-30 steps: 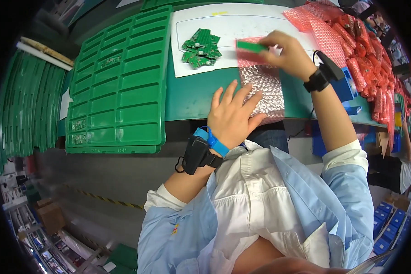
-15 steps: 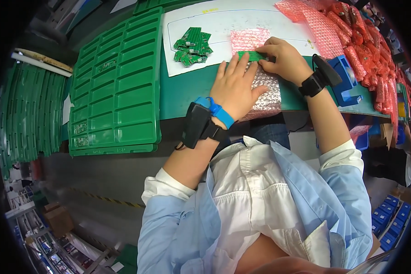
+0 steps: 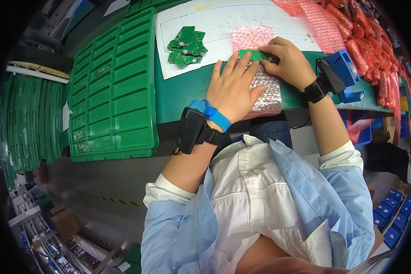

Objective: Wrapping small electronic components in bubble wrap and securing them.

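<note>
A green circuit board lies crosswise on a strip of pink bubble wrap. My right hand pinches the board's right end between thumb and fingers. My left hand rests palm down on the near part of the wrap, fingers stretched out, with the fingertips at the board's near left edge. Beyond my left hand, several loose circuit boards are heaped on a white sheet.
A green compartment tray with a few small boards sits at the left, beside stacked green trays. A blue tape dispenser stands right of my right hand. Red bubble-wrapped bundles pile up at the far right.
The view has shifted slightly, so the trays sit a little farther left. Both hands keep nearly the same pose, and a bit more of the board shows beside my right fingers.
</note>
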